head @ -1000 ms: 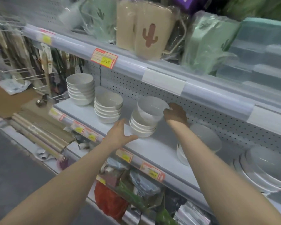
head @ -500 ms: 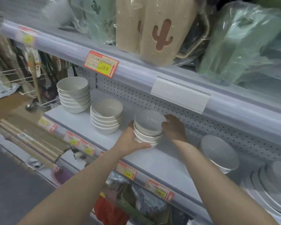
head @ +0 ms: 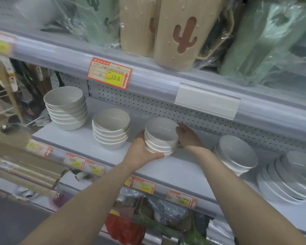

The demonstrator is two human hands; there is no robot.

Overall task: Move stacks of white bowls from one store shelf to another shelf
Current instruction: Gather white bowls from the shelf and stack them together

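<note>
A short stack of white bowls [head: 160, 137] sits in the middle of the white shelf [head: 175, 172]. My left hand [head: 141, 151] cups its left side and bottom. Against the stack's right side presses my right hand [head: 187, 137], fingers wrapped behind the rim. Whether the stack touches the shelf I cannot tell. Two more stacks of white bowls stand further left: one [head: 111, 128] close by and a taller one [head: 66, 106] at the shelf's left end.
Tilted white bowls [head: 237, 154] and plates [head: 290, 177] lie to the right. The upper shelf edge with a price tag [head: 109, 75] hangs low over the bowls. Wrapped cactus-pattern bins [head: 175, 32] stand above. Bagged goods [head: 127, 228] fill the shelf below.
My left hand came from the shelf's front edge to grip the stack's left side. The tilted top bowl settled flat onto the stack under my right hand. The camera moved closer.
</note>
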